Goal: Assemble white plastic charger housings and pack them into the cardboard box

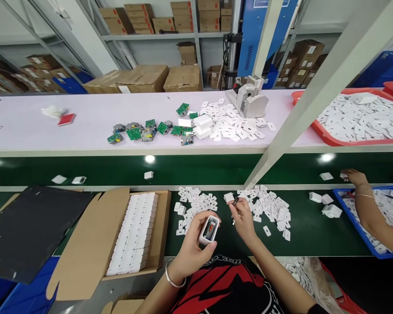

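Note:
My left hand is closed around a small white plastic charger housing. The housing's open end faces up, showing grey and orange parts inside. To its right, my right hand pinches a small dark piece between thumb and fingertips; its exact kind is too small to make out. A white block appears right beside those fingertips, and I cannot tell whether they touch it. Loose white cover plates lie in one pile beyond my right hand and in another pile beyond my left.
A cardboard box with rows of white housings stands at left. Green circuit boards lie on the upper shelf. A slanted white post crosses the right side. A co-worker's hand reaches over a blue tray.

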Tool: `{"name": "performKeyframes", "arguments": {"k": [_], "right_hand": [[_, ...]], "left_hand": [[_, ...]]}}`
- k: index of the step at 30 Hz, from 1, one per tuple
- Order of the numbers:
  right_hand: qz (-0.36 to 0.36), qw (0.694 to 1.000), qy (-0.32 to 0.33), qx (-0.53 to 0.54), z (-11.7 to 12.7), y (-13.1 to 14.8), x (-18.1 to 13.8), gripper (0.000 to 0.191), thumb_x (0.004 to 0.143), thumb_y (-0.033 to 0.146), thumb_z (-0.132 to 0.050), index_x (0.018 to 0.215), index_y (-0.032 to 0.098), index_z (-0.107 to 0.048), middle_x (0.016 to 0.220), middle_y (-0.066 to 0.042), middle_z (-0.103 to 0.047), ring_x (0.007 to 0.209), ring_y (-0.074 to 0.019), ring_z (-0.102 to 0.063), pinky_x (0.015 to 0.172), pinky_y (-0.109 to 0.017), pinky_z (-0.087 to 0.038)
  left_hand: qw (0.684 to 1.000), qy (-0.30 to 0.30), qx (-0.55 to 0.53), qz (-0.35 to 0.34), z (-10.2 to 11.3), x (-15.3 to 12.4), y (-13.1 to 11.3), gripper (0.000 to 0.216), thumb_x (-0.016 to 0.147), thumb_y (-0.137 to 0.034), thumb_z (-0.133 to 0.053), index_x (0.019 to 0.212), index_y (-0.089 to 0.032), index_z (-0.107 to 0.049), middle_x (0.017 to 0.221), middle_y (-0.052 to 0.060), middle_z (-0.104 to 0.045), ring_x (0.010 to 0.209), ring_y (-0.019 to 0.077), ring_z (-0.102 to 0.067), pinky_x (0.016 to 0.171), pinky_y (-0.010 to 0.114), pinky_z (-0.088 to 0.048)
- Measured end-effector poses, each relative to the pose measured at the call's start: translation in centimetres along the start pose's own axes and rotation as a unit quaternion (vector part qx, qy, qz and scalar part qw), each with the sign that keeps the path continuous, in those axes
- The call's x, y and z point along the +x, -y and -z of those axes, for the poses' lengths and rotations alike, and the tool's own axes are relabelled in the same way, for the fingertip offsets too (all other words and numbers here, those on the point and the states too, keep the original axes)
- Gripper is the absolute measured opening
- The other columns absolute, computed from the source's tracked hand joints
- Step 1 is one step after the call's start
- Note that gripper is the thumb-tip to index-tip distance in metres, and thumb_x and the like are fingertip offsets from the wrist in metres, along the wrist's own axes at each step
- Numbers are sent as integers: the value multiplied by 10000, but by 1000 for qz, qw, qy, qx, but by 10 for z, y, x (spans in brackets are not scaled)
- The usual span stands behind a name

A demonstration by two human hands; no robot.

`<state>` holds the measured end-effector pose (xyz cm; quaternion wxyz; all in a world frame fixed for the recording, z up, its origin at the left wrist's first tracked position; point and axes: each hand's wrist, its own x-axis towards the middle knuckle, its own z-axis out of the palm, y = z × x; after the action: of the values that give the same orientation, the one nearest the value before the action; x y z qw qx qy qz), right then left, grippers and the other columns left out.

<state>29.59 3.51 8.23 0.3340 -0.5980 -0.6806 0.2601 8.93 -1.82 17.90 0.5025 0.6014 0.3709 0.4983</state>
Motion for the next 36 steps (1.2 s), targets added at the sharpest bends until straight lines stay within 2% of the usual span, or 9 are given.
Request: {"name": "performKeyframes", "arguments": {"k": [2,5,7,10,13,17,26,36], "right_hand": [[33,987,-93,126,29,33,-10,273,1099,340,-479,1098,200,-713,991,-62,-670,776,-166,-650,731,-298,-555],[115,945,-166,257,57,77,-30,247,1102,266,-460,1216,240,-678,996,-59,-717,770,-169,-678,671,-293,-581],[176,929,-161,281,66,97,-42,241,1083,232,-497,1261,253,-660,1038,-74,-731,854,-195,-713,745,-343,-624],[227,934,-109,254,74,115,-51,279,1066,200,-526,1314,258,-640,1071,-91,-725,1029,-239,-737,868,-414,-645],[260,941,-76,203,79,122,-54,325,1052,173,-543,1356,260,-617,1109,-105,-718,1091,-254,-738,860,-404,-650],[284,941,-78,168,81,124,-56,390,1031,136,-556,1397,265,-588,1123,-113,-708,1029,-239,-739,801,-375,-650],[289,942,-86,147,79,131,-59,485,993,85,-579,1437,281,-573,1102,-106,-698,932,-218,-716,773,-357,-644],[289,943,-92,138,77,137,-63,548,993,75,-589,1478,329,-561,1089,-88,-702,901,-204,-711,745,-335,-640]], "left_hand": [[999,-12,29,-8,-4,1,-1,448,981,-324,-648,1399,-292,-491,1245,107,-603,1140,253,-634,992,413,-551],[998,-21,58,-17,-10,1,-3,506,955,-227,-645,1418,-299,-451,1281,107,-575,1203,256,-610,1047,435,-527],[997,-20,70,-28,-13,1,-5,532,942,-191,-643,1422,-296,-437,1290,109,-560,1221,257,-600,1064,447,-520],[995,-22,86,-50,-17,1,-9,549,928,-169,-648,1415,-289,-426,1294,115,-538,1229,262,-587,1067,465,-521],[993,-20,92,-74,-19,2,-13,545,928,-170,-647,1405,-294,-416,1287,117,-526,1223,267,-576,1043,476,-536],[992,-14,89,-83,-21,0,-16,532,944,-170,-632,1410,-296,-410,1284,117,-519,1228,262,-558,1045,479,-531],[992,-13,90,-91,-21,-4,-25,522,946,-164,-641,1398,-287,-412,1258,116,-525,1211,256,-552,1024,457,-532],[991,-7,94,-91,-16,-9,-27,518,954,-175,-619,1407,-299,-402,1260,126,-528,1199,279,-562,993,495,-546]]}}
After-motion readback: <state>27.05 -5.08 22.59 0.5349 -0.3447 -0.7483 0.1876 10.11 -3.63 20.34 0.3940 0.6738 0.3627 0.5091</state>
